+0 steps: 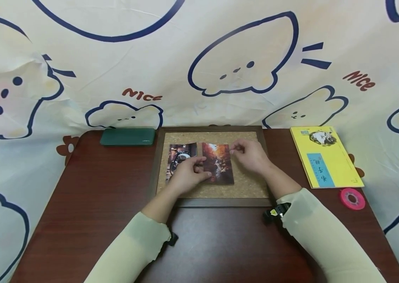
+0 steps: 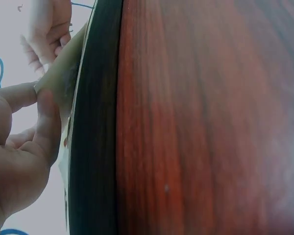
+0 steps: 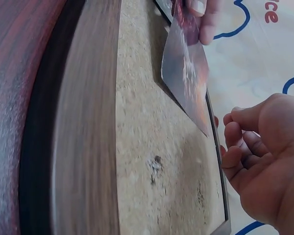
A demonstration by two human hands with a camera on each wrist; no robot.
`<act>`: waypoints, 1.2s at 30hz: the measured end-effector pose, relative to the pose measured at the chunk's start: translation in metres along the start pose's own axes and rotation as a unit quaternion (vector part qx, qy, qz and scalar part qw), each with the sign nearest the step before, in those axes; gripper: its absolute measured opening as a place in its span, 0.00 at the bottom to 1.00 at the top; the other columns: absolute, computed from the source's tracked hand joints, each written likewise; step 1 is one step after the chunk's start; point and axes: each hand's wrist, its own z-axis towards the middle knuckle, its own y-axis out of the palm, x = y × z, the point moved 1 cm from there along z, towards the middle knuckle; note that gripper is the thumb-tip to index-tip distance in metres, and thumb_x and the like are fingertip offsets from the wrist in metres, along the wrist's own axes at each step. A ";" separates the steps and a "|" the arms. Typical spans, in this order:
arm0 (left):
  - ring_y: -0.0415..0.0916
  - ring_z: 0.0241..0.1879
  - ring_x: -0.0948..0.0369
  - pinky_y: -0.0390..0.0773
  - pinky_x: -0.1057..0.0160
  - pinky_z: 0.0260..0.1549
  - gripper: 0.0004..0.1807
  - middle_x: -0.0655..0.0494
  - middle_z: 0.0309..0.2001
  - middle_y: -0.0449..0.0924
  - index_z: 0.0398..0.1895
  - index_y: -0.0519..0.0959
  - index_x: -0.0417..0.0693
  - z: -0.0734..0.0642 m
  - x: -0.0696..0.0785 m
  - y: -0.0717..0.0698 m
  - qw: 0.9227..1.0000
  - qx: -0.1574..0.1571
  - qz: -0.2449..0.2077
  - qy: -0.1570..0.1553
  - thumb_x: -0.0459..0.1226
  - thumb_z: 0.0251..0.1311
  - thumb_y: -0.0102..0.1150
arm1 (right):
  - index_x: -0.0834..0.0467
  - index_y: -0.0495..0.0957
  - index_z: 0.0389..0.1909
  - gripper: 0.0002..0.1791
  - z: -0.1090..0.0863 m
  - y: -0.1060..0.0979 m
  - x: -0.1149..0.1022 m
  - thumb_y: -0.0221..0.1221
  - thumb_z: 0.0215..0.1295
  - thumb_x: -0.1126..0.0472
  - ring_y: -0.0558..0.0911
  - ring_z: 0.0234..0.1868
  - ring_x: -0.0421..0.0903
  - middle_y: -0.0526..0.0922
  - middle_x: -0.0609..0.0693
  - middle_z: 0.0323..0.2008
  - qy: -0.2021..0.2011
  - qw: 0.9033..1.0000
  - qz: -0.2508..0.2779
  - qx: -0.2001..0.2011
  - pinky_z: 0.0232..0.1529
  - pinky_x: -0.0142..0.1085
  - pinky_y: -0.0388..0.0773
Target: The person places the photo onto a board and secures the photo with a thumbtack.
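A photo print of an orange autumn scene (image 1: 218, 163) is tilted over the cork board (image 1: 245, 188). My left hand (image 1: 188, 175) pinches it by its left side, thumb and fingers on its edge. The pale back of the print (image 2: 63, 73) shows in the left wrist view. My right hand (image 1: 250, 155) hovers by the print's upper right corner; in the right wrist view its curled fingers (image 3: 242, 142) stand apart from the print, and no thing shows between them. A second print with a motorcycle (image 1: 182, 151) lies left on the board, partly behind my left hand.
The board has a brown wooden frame (image 1: 220, 203). A dark green case (image 1: 127, 137) lies at the table's back left. On the right are a yellow book (image 1: 341, 165) and a pink tape roll (image 1: 352, 199). A patterned cloth (image 1: 171, 63) hangs behind.
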 end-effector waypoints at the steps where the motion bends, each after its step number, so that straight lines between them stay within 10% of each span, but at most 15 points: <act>1: 0.76 0.32 0.61 0.76 0.61 0.33 0.33 0.55 0.31 0.80 0.67 0.77 0.43 0.001 0.001 0.001 1.000 0.000 0.005 0.003 0.38 0.59 0.76 | 0.58 0.85 0.44 0.05 0.001 0.001 0.000 0.63 0.73 0.61 0.84 0.41 0.49 0.88 0.52 0.39 0.000 1.000 0.004 -0.003 0.45 0.45 0.80; 22: 0.75 0.39 0.60 0.75 0.52 0.57 0.33 0.47 0.60 0.70 0.65 0.78 0.40 0.007 0.007 0.018 0.991 0.018 0.126 0.032 0.38 0.56 0.77 | 0.57 0.86 0.44 0.07 0.030 0.014 -0.004 0.61 0.74 0.60 0.83 0.42 0.49 0.87 0.51 0.39 0.020 0.998 -0.038 -0.049 0.46 0.45 0.78; 36: 0.73 0.45 0.55 0.75 0.54 0.52 0.38 0.51 0.50 0.70 0.68 0.76 0.38 0.010 0.006 0.020 0.989 -0.016 0.146 0.017 0.41 0.54 0.79 | 0.57 0.86 0.44 0.08 0.047 0.020 -0.008 0.58 0.76 0.62 0.81 0.42 0.50 0.86 0.52 0.41 0.040 0.994 -0.073 -0.069 0.46 0.44 0.78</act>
